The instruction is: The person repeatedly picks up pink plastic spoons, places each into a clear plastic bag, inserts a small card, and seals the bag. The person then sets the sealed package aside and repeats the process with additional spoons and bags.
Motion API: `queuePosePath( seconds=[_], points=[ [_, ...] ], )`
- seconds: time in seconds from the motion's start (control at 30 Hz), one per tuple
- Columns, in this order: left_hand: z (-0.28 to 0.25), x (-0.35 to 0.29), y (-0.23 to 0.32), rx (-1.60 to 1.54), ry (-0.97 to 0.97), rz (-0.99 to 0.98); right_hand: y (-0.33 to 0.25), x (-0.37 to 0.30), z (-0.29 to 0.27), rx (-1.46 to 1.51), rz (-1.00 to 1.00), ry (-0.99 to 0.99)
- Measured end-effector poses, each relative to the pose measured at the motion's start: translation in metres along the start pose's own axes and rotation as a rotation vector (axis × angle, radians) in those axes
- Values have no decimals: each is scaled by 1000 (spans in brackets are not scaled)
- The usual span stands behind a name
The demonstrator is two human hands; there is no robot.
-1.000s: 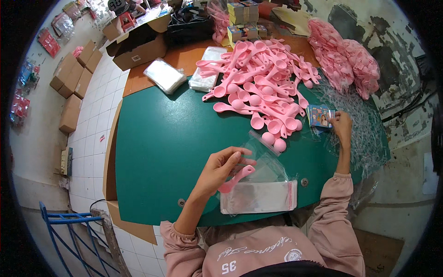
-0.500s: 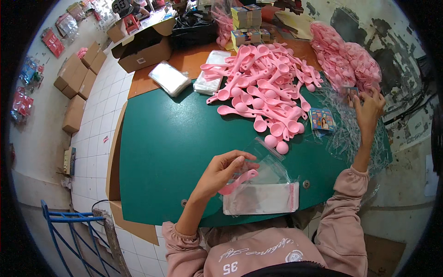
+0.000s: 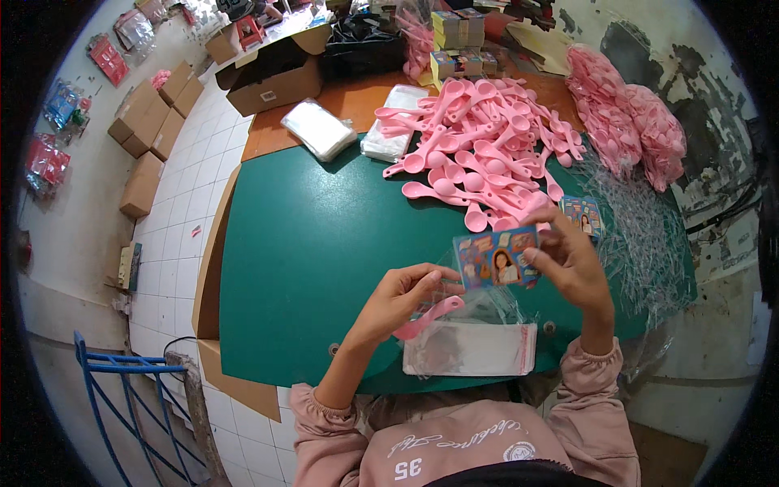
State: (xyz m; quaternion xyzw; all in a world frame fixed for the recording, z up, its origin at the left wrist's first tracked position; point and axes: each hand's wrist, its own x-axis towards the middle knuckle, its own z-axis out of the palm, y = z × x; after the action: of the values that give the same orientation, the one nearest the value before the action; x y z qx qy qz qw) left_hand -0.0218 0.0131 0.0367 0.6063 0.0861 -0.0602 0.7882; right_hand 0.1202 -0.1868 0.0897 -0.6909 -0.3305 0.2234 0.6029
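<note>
Almost together, right fingers point(image 3: 548, 217) on card point(image 3: 492, 261)

The pink sweatshirt point(image 3: 469, 456) bears white script point(image 3: 454, 434), digits point(image 3: 408, 468) and a round emblem point(image 3: 519, 452); the blue card point(image 3: 497, 260) beyond it, illegible print point(image 3: 484, 244).

A green desk point(image 3: 280, 252) with a rounded near edge meets an orange-brown surface point(image 3: 264, 136). White tiles cover the floor point(image 3: 174, 280); cardboard boxes point(image 3: 144, 118) line the pale left wall point(image 3: 57, 276), near a blue metal frame point(image 3: 134, 369). The right wall point(image 3: 637, 45) peels in dark patches. Light glints off the green top.
</note>
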Motion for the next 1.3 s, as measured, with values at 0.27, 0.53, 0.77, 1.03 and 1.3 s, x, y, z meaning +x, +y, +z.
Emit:
queuePosePath(
  seconds=[0.27,0.53,0.77,1.03,1.3],
  points=[
    [0,-3,-2,54,8,-35,-13,1,4,-331,81,-170],
    [10,-1,-16,159,-67,148,-5,8,28,-444,31,-439],
    [-1,-16,3,662,64,-5,34,14,36,-258,-9,-513],
    [-47,-36,-11,187,0,108,25,16,43,154,245,-394],
    [-22,-31,-51,90,477,139,34,15,69,-583,-208,-103]
  ],
)
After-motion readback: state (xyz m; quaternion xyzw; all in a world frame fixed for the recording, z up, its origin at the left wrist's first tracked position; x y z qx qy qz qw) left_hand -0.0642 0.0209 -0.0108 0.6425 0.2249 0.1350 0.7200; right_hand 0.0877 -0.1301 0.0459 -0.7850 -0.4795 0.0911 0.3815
